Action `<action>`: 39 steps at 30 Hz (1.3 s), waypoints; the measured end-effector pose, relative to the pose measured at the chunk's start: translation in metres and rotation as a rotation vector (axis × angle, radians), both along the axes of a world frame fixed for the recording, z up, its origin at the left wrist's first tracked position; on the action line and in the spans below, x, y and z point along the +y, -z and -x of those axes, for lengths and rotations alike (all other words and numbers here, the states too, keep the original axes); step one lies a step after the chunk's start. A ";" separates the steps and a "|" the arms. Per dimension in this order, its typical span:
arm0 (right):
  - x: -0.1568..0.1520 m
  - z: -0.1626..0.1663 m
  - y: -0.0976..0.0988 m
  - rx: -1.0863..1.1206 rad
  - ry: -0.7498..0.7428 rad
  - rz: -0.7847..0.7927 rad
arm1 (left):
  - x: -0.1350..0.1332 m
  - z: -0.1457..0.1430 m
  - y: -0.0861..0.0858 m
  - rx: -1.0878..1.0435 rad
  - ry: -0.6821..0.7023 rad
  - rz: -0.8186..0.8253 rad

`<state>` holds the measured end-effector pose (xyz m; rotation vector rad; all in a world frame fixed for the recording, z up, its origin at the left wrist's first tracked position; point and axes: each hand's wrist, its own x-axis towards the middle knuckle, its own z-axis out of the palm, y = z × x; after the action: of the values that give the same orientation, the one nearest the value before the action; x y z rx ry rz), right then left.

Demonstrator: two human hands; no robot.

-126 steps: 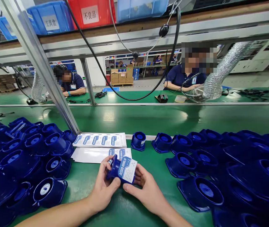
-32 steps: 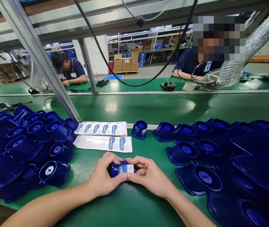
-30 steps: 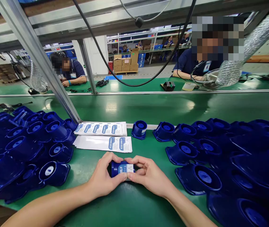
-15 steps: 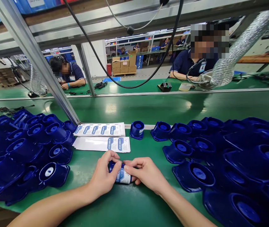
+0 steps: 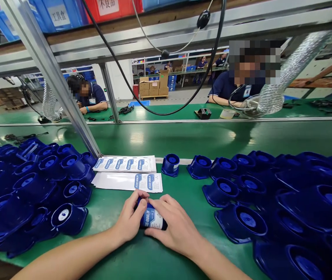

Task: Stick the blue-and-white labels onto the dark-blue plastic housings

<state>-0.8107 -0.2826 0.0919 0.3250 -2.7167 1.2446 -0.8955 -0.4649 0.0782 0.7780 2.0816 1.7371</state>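
A small dark blue plastic housing (image 5: 151, 218) with a white and blue label on its side lies on the green bench in front of me. My left hand (image 5: 130, 222) is curled around its left end. My right hand (image 5: 176, 229) wraps its right side, fingers pressed on the label. Just beyond them lie two sheets of labels, the near sheet (image 5: 129, 181) mostly peeled and the far sheet (image 5: 125, 164) full.
Piles of blue housings fill the left side (image 5: 28, 186) and the right side (image 5: 273, 198), with one single housing (image 5: 170, 164) behind the sheets. A slanted metal post (image 5: 57, 85) rises at the left. A green conveyor (image 5: 183, 138) runs across, with seated co-workers beyond.
Both hands have turned the housing so more of the label faces up, and my right hand has slid over it, pressing the label down. The view has tilted up slightly.
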 end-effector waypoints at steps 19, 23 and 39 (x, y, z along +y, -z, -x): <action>0.006 0.017 0.005 -0.308 0.124 0.513 | -0.003 -0.008 0.009 0.103 0.014 -0.013; 0.003 0.009 0.006 -0.170 0.124 0.369 | -0.003 -0.004 0.010 0.021 0.018 -0.036; -0.020 0.006 0.002 -0.113 0.159 0.446 | -0.010 -0.010 0.018 0.193 0.055 -0.025</action>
<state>-0.8164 -0.3024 0.0900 -0.0124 -2.3933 1.8053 -0.8851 -0.4750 0.0597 1.0376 2.1411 1.7223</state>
